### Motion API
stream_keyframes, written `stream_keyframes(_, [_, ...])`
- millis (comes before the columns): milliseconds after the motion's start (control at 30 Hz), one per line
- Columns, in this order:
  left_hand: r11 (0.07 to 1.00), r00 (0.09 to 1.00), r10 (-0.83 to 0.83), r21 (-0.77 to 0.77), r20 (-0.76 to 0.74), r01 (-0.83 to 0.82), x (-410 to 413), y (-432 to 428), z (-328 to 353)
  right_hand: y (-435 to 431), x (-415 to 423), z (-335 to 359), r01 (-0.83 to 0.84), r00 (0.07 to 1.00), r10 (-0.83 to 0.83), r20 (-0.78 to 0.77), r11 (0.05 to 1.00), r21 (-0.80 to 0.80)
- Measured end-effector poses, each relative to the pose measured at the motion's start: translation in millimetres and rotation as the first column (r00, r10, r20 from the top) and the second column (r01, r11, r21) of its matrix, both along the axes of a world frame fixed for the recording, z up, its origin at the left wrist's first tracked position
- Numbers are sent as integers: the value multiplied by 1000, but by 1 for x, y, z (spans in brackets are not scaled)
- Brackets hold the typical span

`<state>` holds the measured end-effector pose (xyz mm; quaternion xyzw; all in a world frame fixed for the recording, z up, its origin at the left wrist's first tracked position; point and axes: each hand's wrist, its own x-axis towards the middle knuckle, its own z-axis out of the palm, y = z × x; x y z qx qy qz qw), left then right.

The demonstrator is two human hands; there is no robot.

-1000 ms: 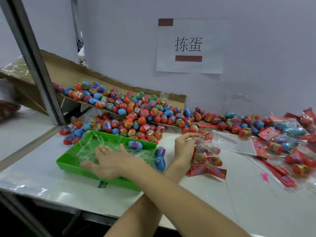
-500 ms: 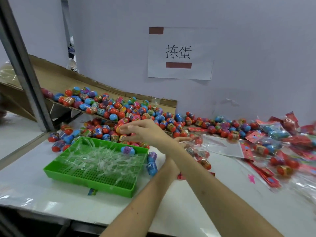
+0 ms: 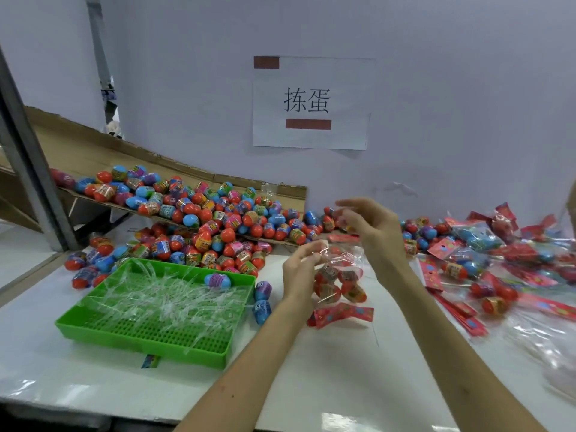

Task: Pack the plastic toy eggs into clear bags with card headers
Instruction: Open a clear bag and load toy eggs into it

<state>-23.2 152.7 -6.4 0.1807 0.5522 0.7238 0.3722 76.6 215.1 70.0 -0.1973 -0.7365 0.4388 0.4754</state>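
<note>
Bag [image 3: 346, 260] hangs mid-frame above the desk [image 3: 343, 369], long axis upright, header [image 3: 341, 313] lowest, eggs [image 3: 327, 292] inside, mouth pinched in the left hand [image 3: 299, 269] grip. The right hand [image 3: 374, 227], just up-right of the mouth, curls its grip; blur hides any egg.

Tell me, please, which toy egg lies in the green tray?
The blue egg with a purple band, on clear strips near the green tray's far right corner; all others lie outside.
</note>
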Motion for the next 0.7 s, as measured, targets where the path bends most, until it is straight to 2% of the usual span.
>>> stream_keyframes(67, [1000, 1000, 8, 25, 21, -9, -2, 2, -1, 21, 25, -16, 155, 987, -160, -23, 977, -144])
stream_keyframes(100, [999, 1000, 7, 31, 30, -8, -3, 2, -2, 27, 33, -27, 177, 984, -180, 7, 959, -222])
stream_keyframes(200, [999, 998, -16, 53, 52, 14, -4, 4, -4, 34, 45, -58, 153, 984, -102, 145, 902, -404])
stream_keyframes(300, [996, 999, -39, 77, 35, 37, -4, 4, -4, 31, 46, -69, 27, 991, 44, 124, 855, -518])
stream_keyframes(367, [994, 998, -58, 91, 14, 57, -3, 4, -5, 28, 46, -69, -44, 988, 113, 101, 852, -522])
stream_keyframes(467, [989, 995, -93, 111, -21, 95, -2, 6, -5, 26, 47, -71, -65, 992, 111, 56, 848, -526])
stream_keyframes(700, [980, 989, -144, 145, 24, 139, 3, 4, -1, 27, 47, -72, -156, 988, 133, -83, 771, -618])
